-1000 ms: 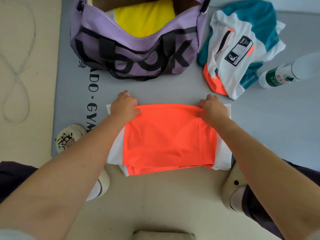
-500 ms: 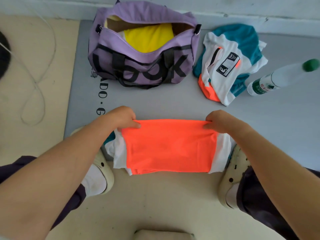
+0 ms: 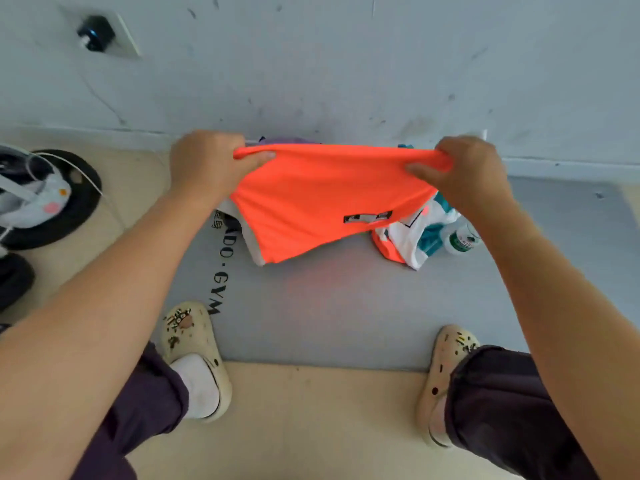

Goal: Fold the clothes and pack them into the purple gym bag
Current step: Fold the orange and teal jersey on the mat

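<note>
A folded orange and white garment (image 3: 322, 202) hangs in the air above the grey mat (image 3: 346, 306). My left hand (image 3: 207, 164) grips its top left corner, and my right hand (image 3: 460, 171) grips the top right corner. Only a sliver of the purple gym bag (image 3: 287, 141) shows over the garment's top edge; the rest is hidden behind it. A crumpled white, teal and orange shirt (image 3: 415, 237) lies on the mat at the right, partly covered by the held garment.
A plastic water bottle (image 3: 462, 239) lies beside the crumpled shirt. My two feet in cream clogs (image 3: 194, 355) stand at the mat's near edge. A black round base with a white cable (image 3: 59, 199) sits at the left. The wall (image 3: 346, 64) rises behind the mat.
Both hands lifted the folded orange garment off the mat and carried it up and forward, so it now covers the bag. The view tilted up toward the wall.
</note>
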The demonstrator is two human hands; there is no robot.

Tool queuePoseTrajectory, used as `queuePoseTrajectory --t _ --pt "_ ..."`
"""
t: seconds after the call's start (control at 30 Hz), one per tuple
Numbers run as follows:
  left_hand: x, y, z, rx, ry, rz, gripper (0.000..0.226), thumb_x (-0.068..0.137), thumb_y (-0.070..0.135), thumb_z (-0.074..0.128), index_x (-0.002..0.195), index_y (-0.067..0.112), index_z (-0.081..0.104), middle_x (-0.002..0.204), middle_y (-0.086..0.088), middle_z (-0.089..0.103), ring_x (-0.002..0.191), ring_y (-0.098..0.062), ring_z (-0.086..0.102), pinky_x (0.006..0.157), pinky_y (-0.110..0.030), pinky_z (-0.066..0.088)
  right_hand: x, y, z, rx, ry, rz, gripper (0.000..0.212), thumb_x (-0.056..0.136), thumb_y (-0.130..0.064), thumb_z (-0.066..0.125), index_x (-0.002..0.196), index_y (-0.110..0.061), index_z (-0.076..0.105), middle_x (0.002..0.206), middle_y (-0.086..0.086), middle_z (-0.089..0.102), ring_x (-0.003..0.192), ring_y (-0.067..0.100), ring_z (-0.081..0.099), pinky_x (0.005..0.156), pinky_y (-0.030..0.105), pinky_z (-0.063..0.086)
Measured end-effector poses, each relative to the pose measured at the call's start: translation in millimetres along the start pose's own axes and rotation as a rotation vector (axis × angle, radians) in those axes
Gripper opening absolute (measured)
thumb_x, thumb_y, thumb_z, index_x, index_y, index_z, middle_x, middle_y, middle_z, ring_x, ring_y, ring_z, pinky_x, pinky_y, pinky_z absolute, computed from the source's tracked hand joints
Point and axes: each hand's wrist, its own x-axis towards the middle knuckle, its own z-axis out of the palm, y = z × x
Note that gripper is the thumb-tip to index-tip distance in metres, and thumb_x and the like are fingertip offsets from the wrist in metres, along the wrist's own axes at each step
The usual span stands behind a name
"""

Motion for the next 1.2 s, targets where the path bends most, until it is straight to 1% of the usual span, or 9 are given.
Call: queuePoseTrajectory --t 0.17,0.27,0.57,0.8,0.93,1.0,1.07,1.13,1.2 --pt "-1 9 -29 0.028 0.16 0.049 0.057 0.079 0.067 0.055 0.06 0.016 0.039 0.059 -0.003 0.04 0.057 -0.027 0.04 0.053 -0.033 0.021 -11 -6 -21 -0.029 0.22 -0.081 0.046 0.081 -0.046 0.068 0.076 -0.002 0.055 0.075 0.012 0.049 0.074 0.026 0.043 0.063 0.031 0.026" --pt "-27 9 2 0.012 0.085 0.014 0.054 0.079 0.064 0.061 0.06 0.017 0.044 0.057 -0.006 0.045 0.056 -0.026 0.039 0.051 -0.031 0.024 -31 4 8 -0.021 0.112 -0.029 0.043 0.082 -0.044 0.068 0.07 -0.008 0.049 0.07 0.007 0.044 0.07 0.023 0.04 0.061 0.031 0.026" --pt "-166 -7 165 0.112 -0.761 -0.187 0.04 0.092 0.046 0.06 0.073 0.012 0.049 0.088 -0.016 0.064 0.092 -0.036 0.058 0.071 -0.037 0.041 -136 56 168 -0.074 -0.685 0.27 0.023 0.088 -0.019 0.061 0.096 0.003 0.063 0.104 0.024 0.064 0.1 0.036 0.059 0.081 0.038 0.043" --pt "-215 -18 219 0.115 -1.334 -0.29 0.051 0.081 0.065 0.061 0.083 0.014 0.061 0.097 -0.011 0.064 0.082 -0.023 0.055 0.067 -0.03 0.041 -186 79 221 -0.236 -1.198 0.274 0.059 0.086 -0.053 0.063 0.118 -0.004 0.06 0.12 0.013 0.063 0.11 0.03 0.059 0.087 0.033 0.043" --pt "-196 -12 224 0.154 -1.834 -0.528 0.082 0.072 0.08 0.058 0.115 0.01 0.06 0.108 -0.007 0.07 0.086 -0.023 0.07 0.064 -0.027 0.055 -181 84 232 -0.18 -1.552 0.472 0.06 0.079 -0.058 0.068 0.109 -0.006 0.062 0.093 0.006 0.07 0.08 0.024 0.07 0.059 0.027 0.051" --pt "-182 -15 234 0.113 -1.598 -0.476 0.062 0.078 0.07 0.06 0.092 0.01 0.065 0.088 -0.006 0.073 0.072 -0.023 0.071 0.059 -0.025 0.053 -171 82 240 -0.194 -1.474 0.415 0.043 0.084 -0.047 0.063 0.082 -0.004 0.064 0.08 0.009 0.072 0.067 0.026 0.07 0.055 0.026 0.052" --pt "-170 -18 242 0.127 -1.166 -0.355 0.039 0.086 0.051 0.057 0.076 0.014 0.059 0.089 -0.009 0.069 0.078 -0.028 0.065 0.064 -0.031 0.048 -160 75 253 -0.257 -1.195 0.256 0.033 0.089 -0.035 0.055 0.086 -0.004 0.065 0.094 0.013 0.072 0.084 0.03 0.068 0.068 0.03 0.049" --pt "-162 -18 249 0.115 -0.824 -0.303 0.026 0.087 0.039 0.059 0.084 0.013 0.058 0.101 -0.011 0.062 0.094 -0.032 0.058 0.07 -0.037 0.045 -149 67 267 -0.249 -0.923 0.179 0.032 0.092 -0.034 0.051 0.103 -0.007 0.064 0.105 0.014 0.068 0.098 0.033 0.064 0.068 0.033 0.042" --pt "-161 -24 258 0.056 -0.714 -0.261 0.032 0.083 0.037 0.067 0.101 0.012 0.059 0.112 -0.01 0.055 0.11 -0.032 0.051 0.077 -0.043 0.047 -139 60 278 -0.182 -0.729 0.149 0.031 0.091 -0.033 0.055 0.108 -0.007 0.059 0.106 0.016 0.063 0.099 0.036 0.061 0.067 0.036 0.04"
